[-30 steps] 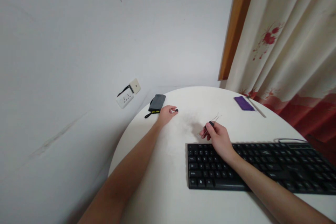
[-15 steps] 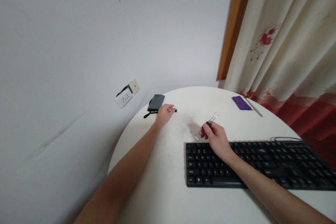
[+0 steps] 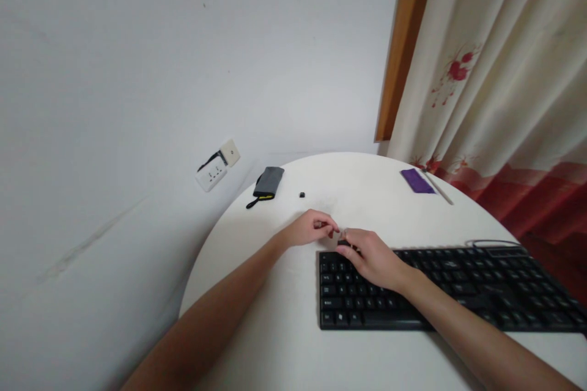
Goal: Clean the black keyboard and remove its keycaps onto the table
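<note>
Surface [image 3: 284,342]: round, white, standing close against the wall.
Wall [image 3: 183,61]: plain white, with a faint scuff low on the left.
Pouch [image 3: 268,181]: grey fabric with a black and yellow strap, lying at the far left edge of the surface.
Wall socket [image 3: 210,176]: white, with a smaller white plate [image 3: 229,152] just beside it.
Purple cloth [image 3: 416,181]: flat at the far right edge.
Thin rod [image 3: 438,188]: lying just beside the purple cloth.
Curtain [image 3: 499,73]: cream with red flowers and a red hem.
Wooden frame [image 3: 398,55]: brown, between wall and curtain.
</note>
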`<state>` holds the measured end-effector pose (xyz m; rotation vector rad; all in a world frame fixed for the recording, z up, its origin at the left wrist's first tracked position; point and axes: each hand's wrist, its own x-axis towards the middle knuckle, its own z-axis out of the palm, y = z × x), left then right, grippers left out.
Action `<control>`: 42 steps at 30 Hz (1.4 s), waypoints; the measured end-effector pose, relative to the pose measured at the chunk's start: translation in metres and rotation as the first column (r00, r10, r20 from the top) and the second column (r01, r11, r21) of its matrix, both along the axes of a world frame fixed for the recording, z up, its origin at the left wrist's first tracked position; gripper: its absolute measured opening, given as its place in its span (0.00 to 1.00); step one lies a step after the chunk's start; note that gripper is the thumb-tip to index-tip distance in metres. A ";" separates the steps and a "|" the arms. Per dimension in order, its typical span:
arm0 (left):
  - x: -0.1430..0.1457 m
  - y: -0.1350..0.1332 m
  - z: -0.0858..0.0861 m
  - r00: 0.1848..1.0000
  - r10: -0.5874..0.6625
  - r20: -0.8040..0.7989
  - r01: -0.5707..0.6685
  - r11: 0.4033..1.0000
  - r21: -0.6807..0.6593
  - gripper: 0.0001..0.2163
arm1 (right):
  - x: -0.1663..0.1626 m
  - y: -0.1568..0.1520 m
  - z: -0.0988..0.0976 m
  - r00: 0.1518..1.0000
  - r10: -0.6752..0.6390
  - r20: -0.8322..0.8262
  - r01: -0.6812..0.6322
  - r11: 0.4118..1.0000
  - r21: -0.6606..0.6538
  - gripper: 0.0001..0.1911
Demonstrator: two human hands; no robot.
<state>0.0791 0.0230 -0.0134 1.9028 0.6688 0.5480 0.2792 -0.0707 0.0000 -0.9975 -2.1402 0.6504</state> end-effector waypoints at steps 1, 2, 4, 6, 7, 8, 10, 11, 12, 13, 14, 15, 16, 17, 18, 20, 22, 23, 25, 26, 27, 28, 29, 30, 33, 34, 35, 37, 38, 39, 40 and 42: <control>-0.001 0.000 0.002 1.000 -0.028 -0.010 0.028 0.999 -0.029 0.09 | 0.000 0.000 0.000 1.000 0.016 0.009 -0.016 1.000 0.017 0.12; -0.002 0.000 0.004 0.997 -0.071 -0.028 0.070 0.996 -0.056 0.10 | 0.001 0.000 0.001 1.000 0.020 0.013 -0.020 0.999 0.029 0.12; -0.004 -0.001 0.009 0.977 -0.196 -0.089 0.186 0.977 -0.104 0.10 | 0.002 0.001 0.001 1.000 -0.003 0.012 0.003 1.000 0.017 0.13; -0.004 -0.002 0.012 0.943 -0.292 -0.161 0.273 0.953 -0.129 0.13 | 0.003 0.002 0.000 0.999 -0.035 -0.007 0.034 0.999 -0.029 0.13; -0.003 -0.002 0.013 0.932 -0.307 -0.193 0.286 0.950 -0.126 0.15 | 0.003 0.002 -0.001 0.999 -0.046 -0.022 0.044 0.997 -0.056 0.13; -0.002 -0.003 0.012 0.928 -0.301 -0.221 0.282 0.953 -0.113 0.17 | 0.003 0.003 -0.002 0.998 -0.055 -0.040 0.051 0.996 -0.078 0.13; 0.001 -0.004 0.009 0.930 -0.251 -0.268 0.245 0.968 -0.058 0.20 | 0.002 0.004 -0.004 0.995 -0.068 -0.074 0.060 0.993 -0.103 0.12; 0.003 -0.005 0.007 0.933 -0.222 -0.284 0.224 0.974 -0.023 0.20 | 0.002 0.005 -0.006 0.993 -0.076 -0.088 0.066 0.992 -0.110 0.12; 0.004 -0.006 0.005 0.935 -0.196 -0.294 0.207 0.978 0.007 0.20 | 0.001 0.006 -0.007 0.991 -0.090 -0.103 0.077 0.990 -0.117 0.12; 0.006 -0.007 0.004 0.940 -0.177 -0.292 0.192 0.981 0.025 0.20 | 0.001 0.007 -0.009 0.986 -0.110 -0.124 0.094 0.987 -0.129 0.13; 0.007 -0.009 0.003 0.945 -0.171 -0.278 0.186 0.982 0.028 0.19 | 0.001 0.008 -0.011 0.980 -0.133 -0.150 0.111 0.983 -0.147 0.14; 0.007 -0.010 0.003 0.951 -0.179 -0.254 0.190 0.982 0.021 0.18 | 0.000 0.009 -0.012 0.972 -0.153 -0.180 0.123 0.978 -0.171 0.15; 0.008 -0.011 0.004 0.955 -0.192 -0.227 0.199 0.980 0.007 0.17 | 0.000 0.010 -0.014 0.962 -0.173 -0.209 0.132 0.972 -0.197 0.16; 0.009 -0.013 0.005 0.958 -0.205 -0.199 0.209 0.978 -0.005 0.16 | 0.001 0.011 -0.015 0.953 -0.191 -0.233 0.140 0.966 -0.218 0.17; 0.009 -0.014 0.006 0.962 -0.212 -0.172 0.214 0.977 -0.009 0.14 | 0.001 0.013 -0.016 0.946 -0.209 -0.249 0.152 0.961 -0.230 0.18; 0.011 -0.015 0.008 0.976 -0.176 -0.128 0.182 0.983 0.030 0.11 | 0.001 0.014 -0.017 0.927 -0.266 -0.266 0.208 0.951 -0.228 0.19; 0.015 -0.016 0.009 0.995 -0.063 -0.079 0.073 0.987 0.142 0.10 | 0.002 0.016 -0.018 0.874 -0.379 -0.304 0.322 0.920 -0.224 0.19; 0.017 -0.016 0.008 0.999 0.005 -0.047 0.006 0.976 0.216 0.09 | 0.003 0.018 -0.019 0.836 -0.436 -0.332 0.375 0.897 -0.234 0.20; 0.022 -0.017 0.005 0.993 0.112 0.023 -0.112 0.924 0.365 0.09 | 0.003 0.020 -0.021 0.765 -0.514 -0.388 0.438 0.857 -0.272 0.21; 0.025 -0.018 0.004 0.989 0.140 0.052 -0.149 0.890 0.432 0.09 | 0.003 0.021 -0.022 0.742 -0.532 -0.407 0.445 0.846 -0.294 0.21; 0.027 -0.019 0.002 0.985 0.155 0.070 -0.169 0.855 0.491 0.09 | 0.004 0.022 -0.023 0.731 -0.539 -0.419 0.441 0.841 -0.313 0.21; 0.029 -0.019 0.001 0.984 0.163 0.076 -0.178 0.821 0.543 0.09 | 0.004 0.023 -0.024 0.725 -0.541 -0.427 0.432 0.839 -0.330 0.22; 0.030 -0.020 0.000 0.983 0.169 0.073 -0.179 0.788 0.589 0.09 | 0.004 0.024 -0.025 0.721 -0.541 -0.432 0.423 0.838 -0.344 0.22; 0.031 -0.021 0.000 0.983 0.171 0.062 -0.171 0.756 0.632 0.09 | 0.004 0.024 -0.026 0.719 -0.542 -0.436 0.417 0.837 -0.354 0.21; 0.032 -0.023 0.001 0.989 0.149 -0.009 -0.096 0.684 0.723 0.09 | 0.005 0.025 -0.026 0.720 -0.539 -0.437 0.433 0.841 -0.325 0.21; 0.032 -0.023 0.002 0.989 0.142 -0.030 -0.073 0.665 0.744 0.09 | 0.005 0.025 -0.025 0.723 -0.537 -0.434 0.443 0.843 -0.304 0.21; 0.031 -0.024 0.003 0.989 0.142 -0.046 -0.058 0.647 0.760 0.09 | 0.006 0.025 -0.025 0.728 -0.533 -0.430 0.451 0.846 -0.284 0.21; 0.031 -0.025 0.004 0.987 0.155 -0.043 -0.063 0.620 0.782 0.09 | 0.006 0.025 -0.023 0.740 -0.520 -0.426 0.453 0.854 -0.257 0.20; 0.031 -0.025 0.004 0.987 0.155 -0.030 -0.073 0.615 0.785 0.08 | 0.006 0.025 -0.023 0.746 -0.512 -0.426 0.448 0.859 -0.249 0.20; 0.032 -0.026 0.003 0.989 0.147 -0.019 -0.078 0.621 0.780 0.08 | 0.006 0.025 -0.022 0.753 -0.503 -0.425 0.442 0.864 -0.241 0.19; 0.032 -0.026 0.002 0.991 0.136 -0.007 -0.081 0.635 0.768 0.07 | 0.006 0.025 -0.021 0.756 -0.498 -0.424 0.439 0.867 -0.235 0.20; 0.033 -0.025 0.000 0.992 0.127 0.026 -0.106 0.675 0.730 0.06 | 0.006 0.024 -0.020 0.750 -0.502 -0.430 0.439 0.865 -0.243 0.20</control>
